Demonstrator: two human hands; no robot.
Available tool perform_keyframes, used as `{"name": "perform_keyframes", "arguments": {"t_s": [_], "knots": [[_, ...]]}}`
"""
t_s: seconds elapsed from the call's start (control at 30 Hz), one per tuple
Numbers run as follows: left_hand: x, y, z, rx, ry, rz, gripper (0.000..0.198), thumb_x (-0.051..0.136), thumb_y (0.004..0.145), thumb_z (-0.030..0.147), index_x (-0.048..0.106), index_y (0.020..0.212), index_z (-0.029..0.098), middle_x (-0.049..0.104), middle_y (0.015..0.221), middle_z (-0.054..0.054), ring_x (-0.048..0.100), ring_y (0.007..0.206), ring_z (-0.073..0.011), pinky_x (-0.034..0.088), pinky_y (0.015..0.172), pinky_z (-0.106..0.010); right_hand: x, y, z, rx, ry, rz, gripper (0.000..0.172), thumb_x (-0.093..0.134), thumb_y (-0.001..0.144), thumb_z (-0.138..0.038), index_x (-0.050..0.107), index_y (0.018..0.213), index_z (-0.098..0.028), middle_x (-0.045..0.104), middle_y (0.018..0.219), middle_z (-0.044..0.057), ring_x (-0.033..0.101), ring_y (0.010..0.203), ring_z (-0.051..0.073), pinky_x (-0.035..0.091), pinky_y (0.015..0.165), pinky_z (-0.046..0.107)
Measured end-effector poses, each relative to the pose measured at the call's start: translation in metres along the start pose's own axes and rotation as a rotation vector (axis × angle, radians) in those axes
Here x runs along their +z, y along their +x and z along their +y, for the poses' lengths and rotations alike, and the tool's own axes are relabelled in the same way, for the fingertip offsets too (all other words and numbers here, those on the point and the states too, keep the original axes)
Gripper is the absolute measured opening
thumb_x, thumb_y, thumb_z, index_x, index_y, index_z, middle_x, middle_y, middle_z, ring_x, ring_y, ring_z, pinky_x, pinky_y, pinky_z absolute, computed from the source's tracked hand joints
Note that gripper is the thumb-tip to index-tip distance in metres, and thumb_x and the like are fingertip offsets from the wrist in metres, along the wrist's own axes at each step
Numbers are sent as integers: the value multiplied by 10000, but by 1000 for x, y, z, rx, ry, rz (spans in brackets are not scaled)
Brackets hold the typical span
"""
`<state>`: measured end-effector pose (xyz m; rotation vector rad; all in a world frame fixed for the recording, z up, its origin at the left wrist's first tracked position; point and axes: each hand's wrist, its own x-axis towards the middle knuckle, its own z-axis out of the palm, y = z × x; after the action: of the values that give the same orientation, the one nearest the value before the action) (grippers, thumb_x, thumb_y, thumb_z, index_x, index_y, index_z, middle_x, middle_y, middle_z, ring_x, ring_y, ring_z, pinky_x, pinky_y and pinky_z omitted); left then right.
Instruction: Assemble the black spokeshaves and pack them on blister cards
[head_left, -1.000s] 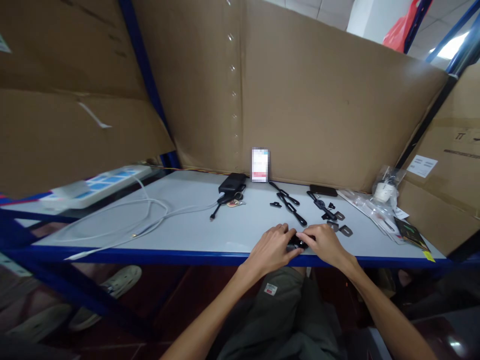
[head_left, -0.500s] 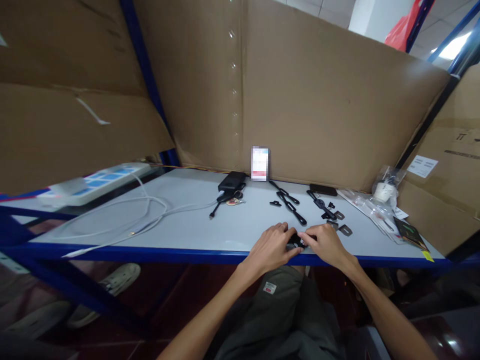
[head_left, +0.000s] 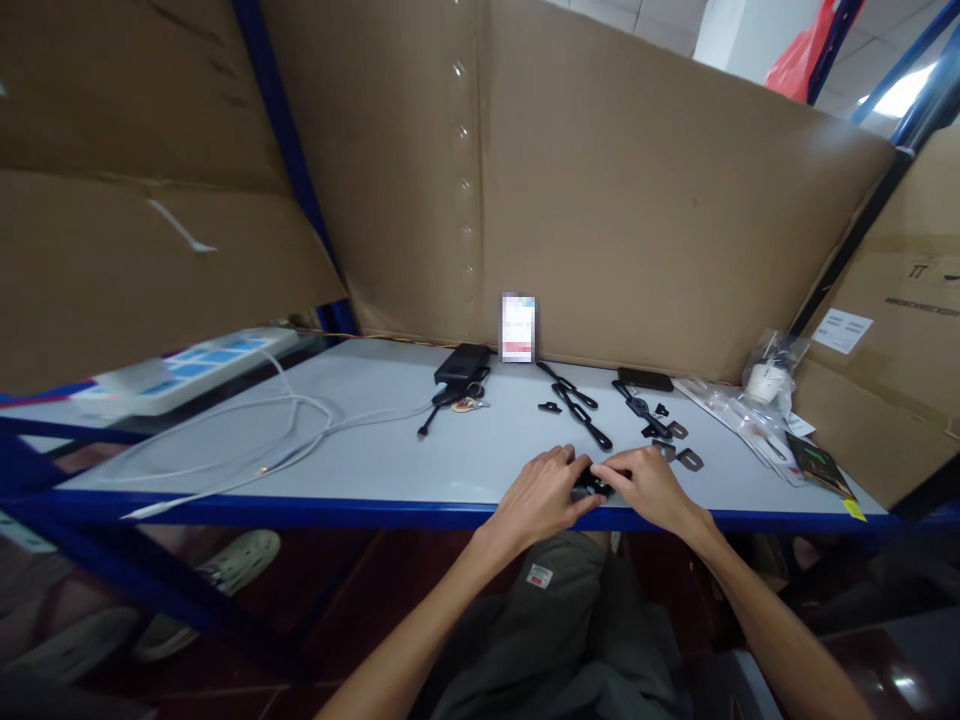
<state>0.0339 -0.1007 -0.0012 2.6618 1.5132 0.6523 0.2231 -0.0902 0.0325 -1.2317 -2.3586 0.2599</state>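
Near the front edge of the table, a small black part (head_left: 592, 482) sits between my hands; its kind is mostly hidden by fingers. My left hand (head_left: 546, 490) is closed around its left side, thumb low and fingers over the top. From the right, my right hand (head_left: 649, 484) pinches at the same part with thumb and forefinger. Just beyond lie dark flat slotted plates (head_left: 690, 460) and a long black handle-like piece (head_left: 643, 408) with small black bits. Farther left are looped black strips (head_left: 581, 405) and a small black clip (head_left: 550, 407).
A phone (head_left: 518, 328) with a lit, blurred screen leans against the cardboard wall (head_left: 600, 200). On the left are a black power bank (head_left: 460, 366), keys (head_left: 466, 404), white cables (head_left: 322, 425) and a power strip (head_left: 202, 370). A dark phone-like slab (head_left: 646, 379) and plastic bags (head_left: 739, 425) lie right.
My right fingertips have shifted slightly to the left over the black part. My left hand stays in place, and the view has drifted a little.
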Motion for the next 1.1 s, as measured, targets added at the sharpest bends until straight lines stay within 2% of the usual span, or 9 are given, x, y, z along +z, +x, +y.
{"name": "perform_keyframes", "arguments": {"t_s": [0.3,0.47,0.63,0.97,1.1], "knots": [[0,0,0,-5,-9,0,331,635,896,467,621,1089,198,611,1011,-84,625,932,-280,482,784,-374,-2,1,2,34,-14,37,373,546,967,-325,707,658,-193,701,645,28,567,571,150,325,597,268],[2,0,-1,-5,-13,-6,383,634,894,491,621,1145,202,617,1043,-90,628,946,-284,484,801,-381,-8,-7,20,12,27,-3,123,644,897,-248,762,912,-218,730,843,23,623,722,163,408,698,256],[3,0,-2,-6,-23,-4,380,635,901,496,627,1149,208,622,1028,-85,634,943,-277,483,805,-372,-11,-14,33,17,45,-30,225,664,840,-145,747,1044,-193,670,810,18,599,722,157,427,706,260],[1,1,-3,11,-23,-17,385,647,893,498,633,1156,217,626,1036,-84,634,944,-274,480,810,-366,-2,-12,31,24,28,-10,158,655,831,-119,725,957,-183,630,751,0,537,671,149,379,664,261],[-1,1,-3,29,-34,-14,388,643,895,494,633,1166,216,627,1041,-82,628,964,-270,476,828,-365,-2,-13,32,27,34,-11,201,666,822,-109,728,998,-184,625,755,-1,544,681,150,382,665,256]]}}
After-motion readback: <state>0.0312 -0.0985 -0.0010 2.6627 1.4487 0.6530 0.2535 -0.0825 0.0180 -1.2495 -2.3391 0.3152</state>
